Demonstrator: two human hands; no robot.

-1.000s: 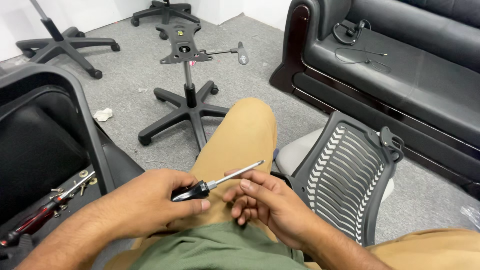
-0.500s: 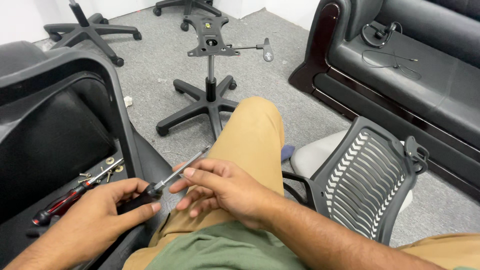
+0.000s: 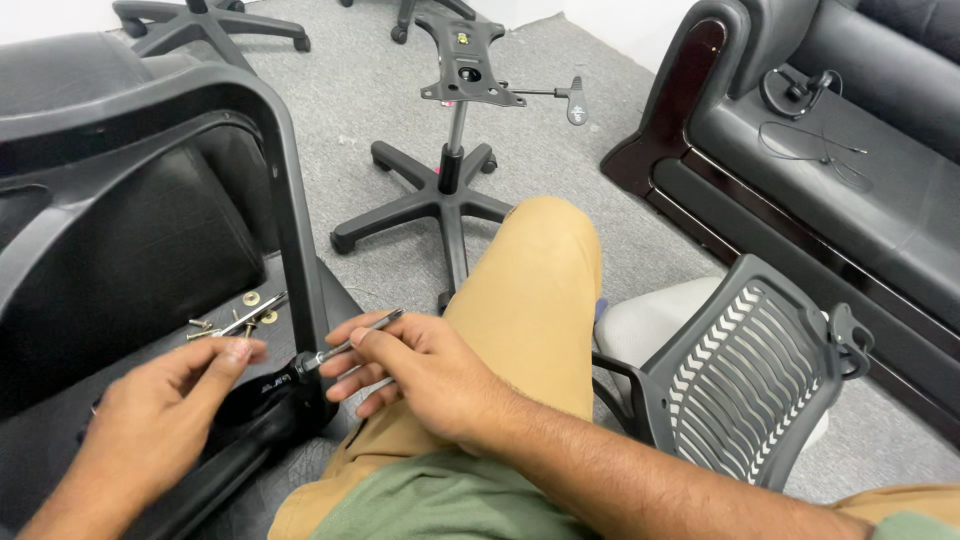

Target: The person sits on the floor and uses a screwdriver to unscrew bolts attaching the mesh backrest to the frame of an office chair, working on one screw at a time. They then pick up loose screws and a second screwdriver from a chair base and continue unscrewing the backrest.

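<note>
Head view looks down on a person seated on the grey carpet (image 3: 330, 90), working at the black chair arm (image 3: 285, 200) of an overturned chair seat (image 3: 120, 240). Right hand (image 3: 425, 375) pinches the thin metal shaft of a screwdriver (image 3: 345, 345) between thumb and first two fingers (image 3: 365, 332), closed on it near its upper end. Left hand (image 3: 165, 415) curls loosely around the dark lower part of the arm, where the tool's handle seems to sit; its thumb and index finger lie flat, and whether it truly clamps the handle cannot be told.

Doing this well, by my judgement, means keeping the shaft in line with the fastener, letting the right fingers only guide the tip while the left supplies the turn, and pressing firmly so the tip does not slip.

Loose screws and brass washers (image 3: 240, 318) lie on the seat underside just beyond the left fingertips, close to the arm. A star-shaped chair base (image 3: 445, 190) stands upright farther off on the carpet, a mesh backrest (image 3: 745, 375) lies beside the right knee, and a dark sofa (image 3: 850, 150) runs along the right.
</note>
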